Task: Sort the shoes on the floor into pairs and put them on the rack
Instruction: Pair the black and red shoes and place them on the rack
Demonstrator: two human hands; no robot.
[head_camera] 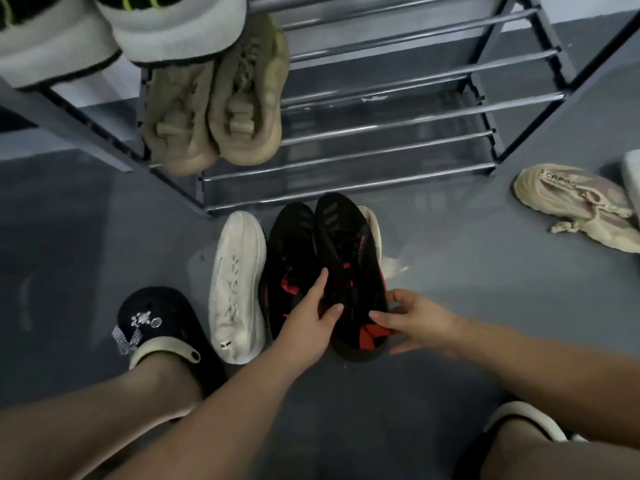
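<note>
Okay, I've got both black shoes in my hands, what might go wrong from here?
The left hand only pinches the left black shoe, so that grip might slip. Another pale shoe is partly hidden behind the right black shoe, easy to overlook. The white shoe alongside may get knocked.

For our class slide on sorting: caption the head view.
Both hands, left and right, grip the black-and-red shoes before the rack.

Both hands (313,317) on black shoes (325,258) (red-lined), white shoe (237,289) beside, rack (381,133) beyond
</note>
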